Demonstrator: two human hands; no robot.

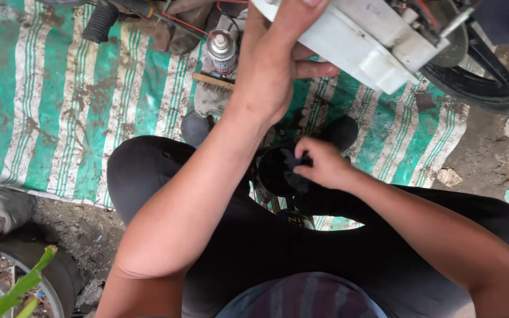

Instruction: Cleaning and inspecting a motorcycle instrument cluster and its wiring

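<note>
Near the lower middle of the frame, between the knees, the right hand (324, 164) has its fingers pinching a dark cloth (293, 171) at the mouth of a round black container (273, 174); the cloth hangs just left of the knuckles, draping into the opening. Further up, the left hand (275, 56) reaches toward the top centre, arm running diagonally, fingers wrapped around a white plastic housing (363, 44) whose long axis slants down to the right. Beyond, a spray can (222, 52) and wooden brush (213, 80) sit on the green striped tarp (60, 112).
</note>
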